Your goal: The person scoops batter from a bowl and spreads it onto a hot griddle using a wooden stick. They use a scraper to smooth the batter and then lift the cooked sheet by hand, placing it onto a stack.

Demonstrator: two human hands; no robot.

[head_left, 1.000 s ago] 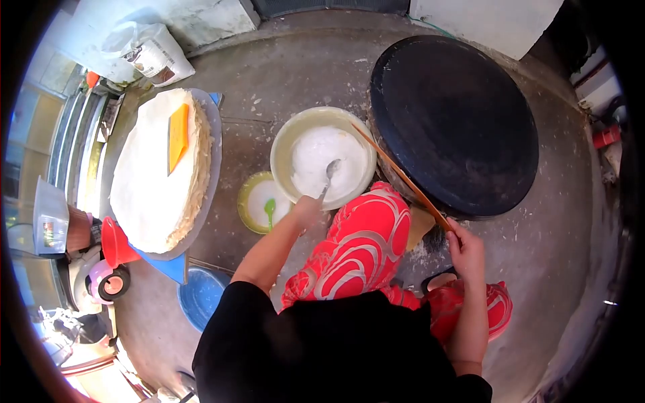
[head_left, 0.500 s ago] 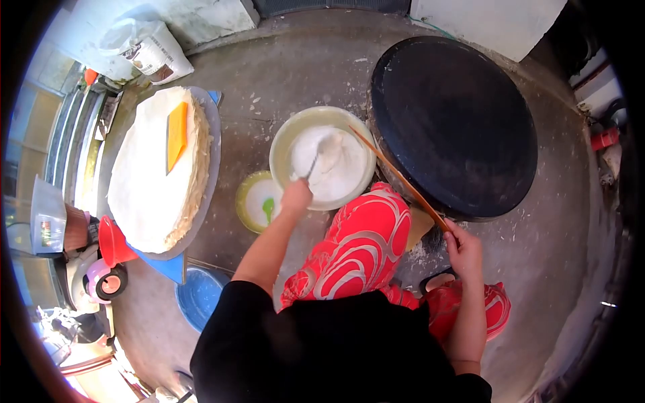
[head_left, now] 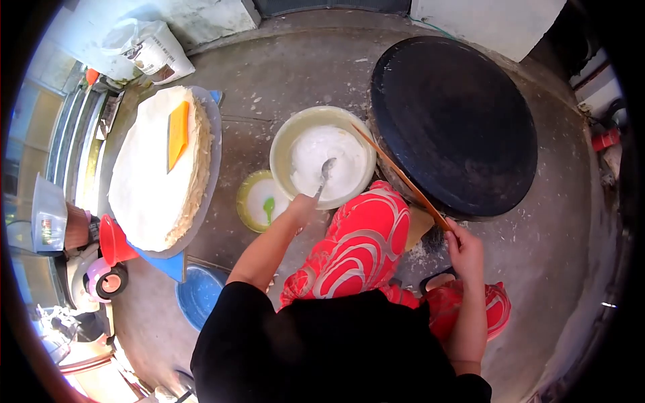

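My left hand [head_left: 302, 209] is closed around the handle of a metal spoon [head_left: 327, 168], its bowl over the white batter. The batter [head_left: 319, 151], thick and pale, fills part of a cream-coloured basin [head_left: 281, 138] in front of my knee. In my right hand [head_left: 465, 247] is one end of a long, thin wooden spatula [head_left: 411, 185]. It slants up and left, its far tip by the basin's right rim and its length along the edge of a large round black griddle [head_left: 453, 121].
A tall stack of thin pale flatbreads [head_left: 144, 195] with an orange scraper [head_left: 178, 134] on top stands left on a board. Between are a small yellow bowl [head_left: 243, 209] with a green spoon [head_left: 269, 208] and a blue basin [head_left: 195, 302]. A white sack [head_left: 161, 54] leans at the back.
My left hand has drawn back toward me and slightly right. The spoon's bowl has come out of the batter's middle toward the near side. My right hand and the spatula barely moved.
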